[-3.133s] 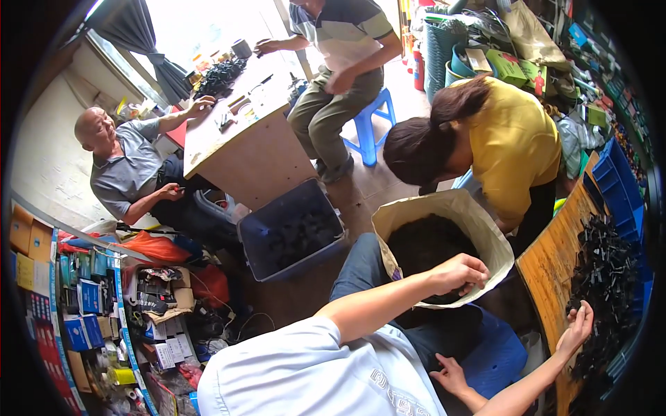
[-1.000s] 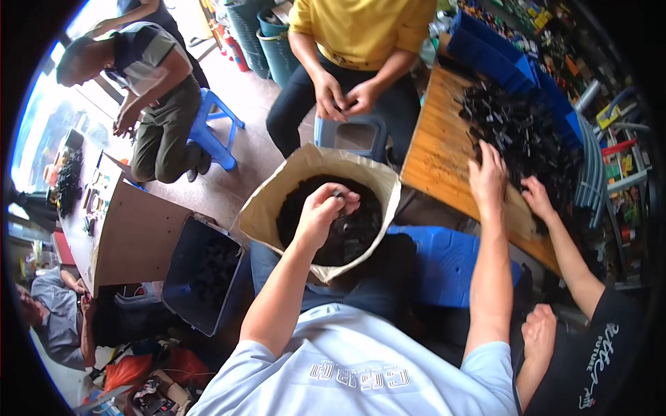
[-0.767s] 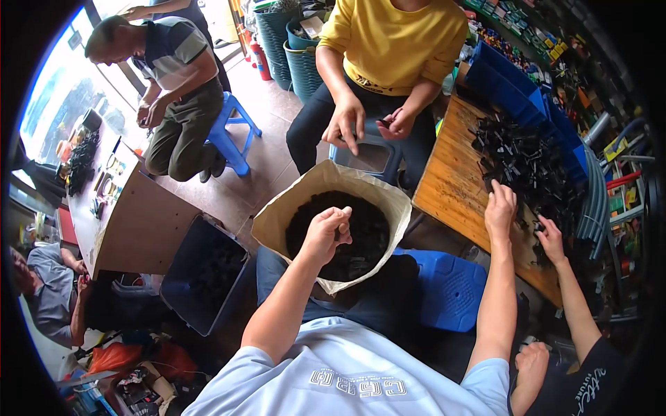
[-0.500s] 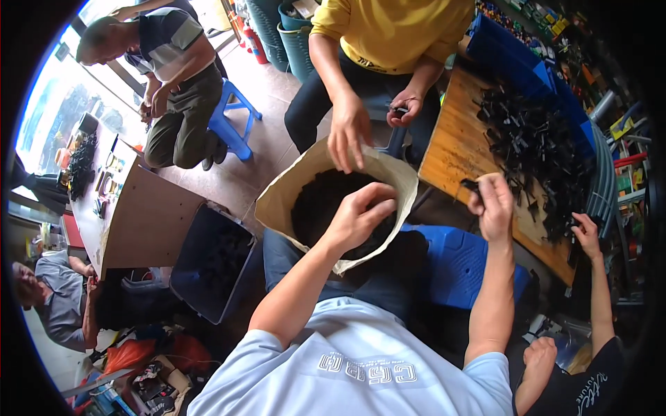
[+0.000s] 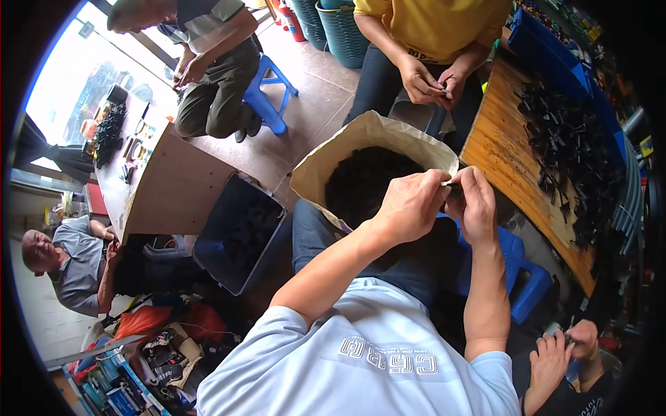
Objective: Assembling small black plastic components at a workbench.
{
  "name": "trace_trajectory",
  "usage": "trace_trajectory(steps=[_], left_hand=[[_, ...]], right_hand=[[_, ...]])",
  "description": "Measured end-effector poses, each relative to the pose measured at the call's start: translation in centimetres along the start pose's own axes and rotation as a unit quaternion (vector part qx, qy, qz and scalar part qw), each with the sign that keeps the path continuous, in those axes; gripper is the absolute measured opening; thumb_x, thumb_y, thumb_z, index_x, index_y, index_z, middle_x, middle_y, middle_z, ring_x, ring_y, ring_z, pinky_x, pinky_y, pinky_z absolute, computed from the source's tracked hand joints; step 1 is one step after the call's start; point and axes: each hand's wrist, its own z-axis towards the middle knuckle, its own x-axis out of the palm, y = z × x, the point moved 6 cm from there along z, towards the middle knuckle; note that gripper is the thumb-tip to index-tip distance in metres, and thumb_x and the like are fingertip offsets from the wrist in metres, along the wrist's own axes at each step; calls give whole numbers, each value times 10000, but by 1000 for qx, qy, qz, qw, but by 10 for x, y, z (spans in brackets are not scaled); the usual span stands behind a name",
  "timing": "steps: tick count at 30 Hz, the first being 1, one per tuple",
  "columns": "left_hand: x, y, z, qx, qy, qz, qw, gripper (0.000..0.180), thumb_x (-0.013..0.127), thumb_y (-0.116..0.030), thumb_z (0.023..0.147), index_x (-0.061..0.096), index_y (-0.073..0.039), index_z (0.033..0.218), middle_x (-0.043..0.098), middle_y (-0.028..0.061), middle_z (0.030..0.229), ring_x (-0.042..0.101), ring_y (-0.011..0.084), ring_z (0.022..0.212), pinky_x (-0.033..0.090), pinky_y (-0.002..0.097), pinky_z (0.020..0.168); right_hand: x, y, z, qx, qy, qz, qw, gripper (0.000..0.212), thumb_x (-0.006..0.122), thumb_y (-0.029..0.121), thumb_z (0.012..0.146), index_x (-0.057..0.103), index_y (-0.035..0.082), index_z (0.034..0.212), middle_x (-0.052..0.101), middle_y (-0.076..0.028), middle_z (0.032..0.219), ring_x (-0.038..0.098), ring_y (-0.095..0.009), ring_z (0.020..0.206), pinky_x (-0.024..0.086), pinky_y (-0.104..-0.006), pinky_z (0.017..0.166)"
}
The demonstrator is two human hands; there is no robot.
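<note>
Both my hands meet over the right rim of a pale sack point(image 5: 313, 161) whose inside is filled with small black parts point(image 5: 371, 177). My right hand point(image 5: 476, 206) pinches a small black part point(image 5: 454, 188), its exact kind too small to make out. My left hand point(image 5: 414, 201) is closed at the same part, fingertips pressed together against it. To the right, a wooden table point(image 5: 496, 149) bears a heap of similar black parts point(image 5: 565, 149).
Across the sack, a person in yellow point(image 5: 444, 28) handles something small. A blue bin point(image 5: 239, 232) stands at left, blue stools point(image 5: 267, 90) behind. Another person's hands point(image 5: 555, 360) are at lower right. A seated person point(image 5: 76, 260) works at a white table point(image 5: 149, 184).
My right hand has come from the table to the sack with the black part, and my left has joined it. The person in yellow has drawn both hands together. The view has shifted.
</note>
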Motion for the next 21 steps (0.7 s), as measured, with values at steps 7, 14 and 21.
trace_trajectory(steps=[7, 14, 21], left_hand=[[2, 9, -9, -40, -14, -72, 996, 94, 598, 4, 856, 547, -3, 935, 624, 156, 760, 643, 308, 659, 496, 340, 561], [10, 13, -11, -63, -24, -113, 991, 74, 595, 24, 852, 529, 2, 876, 595, 141, 721, 635, 264, 633, 484, 311, 556], [11, 29, -23, -192, -26, -177, 965, 87, 576, -60, 920, 560, 22, 943, 595, 64, 751, 571, 103, 697, 477, 257, 628]], right_hand=[[-5, 6, -10, -153, -11, -167, 974, 146, 557, 105, 947, 595, 6, 1047, 631, -35, 837, 605, -90, 731, 524, -238, 684], [-9, -5, -5, -152, 22, -122, 980, 149, 529, 69, 918, 584, -1, 1036, 622, -46, 883, 595, -102, 733, 493, -251, 661], [-9, -11, -3, -122, 8, -104, 987, 130, 557, 23, 892, 602, -3, 1011, 607, -18, 798, 550, -73, 695, 455, -218, 640]])
